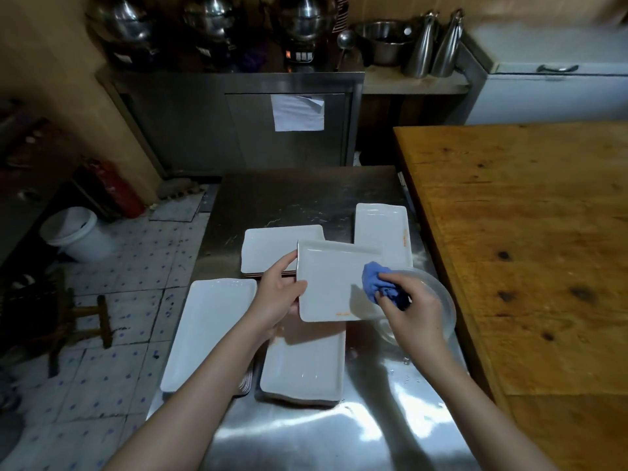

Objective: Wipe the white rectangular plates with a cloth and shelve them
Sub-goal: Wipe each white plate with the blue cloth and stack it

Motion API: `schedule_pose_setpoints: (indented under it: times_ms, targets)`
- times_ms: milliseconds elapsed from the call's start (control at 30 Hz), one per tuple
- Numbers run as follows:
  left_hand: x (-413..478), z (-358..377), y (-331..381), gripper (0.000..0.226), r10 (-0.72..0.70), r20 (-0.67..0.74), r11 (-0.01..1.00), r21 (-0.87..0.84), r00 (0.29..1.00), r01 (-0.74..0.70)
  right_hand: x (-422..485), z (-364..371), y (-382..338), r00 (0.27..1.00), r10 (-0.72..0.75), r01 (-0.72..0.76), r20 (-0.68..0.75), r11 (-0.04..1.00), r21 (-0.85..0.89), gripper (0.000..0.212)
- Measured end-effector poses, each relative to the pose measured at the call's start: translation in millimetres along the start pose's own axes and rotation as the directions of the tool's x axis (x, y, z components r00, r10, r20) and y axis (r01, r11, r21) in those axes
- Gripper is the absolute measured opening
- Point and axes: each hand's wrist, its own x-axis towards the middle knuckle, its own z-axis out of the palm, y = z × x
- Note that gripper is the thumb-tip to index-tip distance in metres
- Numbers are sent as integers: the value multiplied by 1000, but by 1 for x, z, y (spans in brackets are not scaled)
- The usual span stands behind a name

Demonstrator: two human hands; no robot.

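Blue cloth, bunched in the right hand, presses the three-o'clock end of the plate; the left hand grips its nine-o'clock edge, above the table. Best sweep toward nine, catching the orange mark.

We see a dim kitchen, with the upper left of the frame nearly black apart from small glints on the pots. Light falls from overhead onto the lower centre, where the steel counter throws white glare. The raised plate casts a soft shadow on the plate below it. Straight edges bow toward the frame's borders, and the corners look soft.
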Motion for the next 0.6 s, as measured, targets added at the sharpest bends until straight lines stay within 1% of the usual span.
schedule_pose_setpoints:
  times_ms: [100, 233, 400, 533, 600]
  targets:
    - [-12, -1, -3, 58, 0, 33, 1000, -13, 999, 0, -2, 14, -12, 1000, -27, 27, 7, 1000, 10, 33]
    - [-25, -3, -4, 59, -3, 49, 1000, -27, 999, 4, -2, 31, -31, 989, -140, 139, 54, 990, 27, 35]
    - [-40, -2, -1, 69, 42, 81, 999, -15, 996, -41, -5, 50, -49, 963, -262, 260, 69, 965, 27, 37]
    - [-49, -6, -2, 66, 60, 102, 996, -71, 993, -53, -6, 53, -46, 958, -280, 283, 56, 958, -54, 39]
    - [-52, -9, -3, 65, 61, 120, 994, -102, 991, -49, -3, 49, -42, 963, -267, 270, 48, 957, -101, 38]
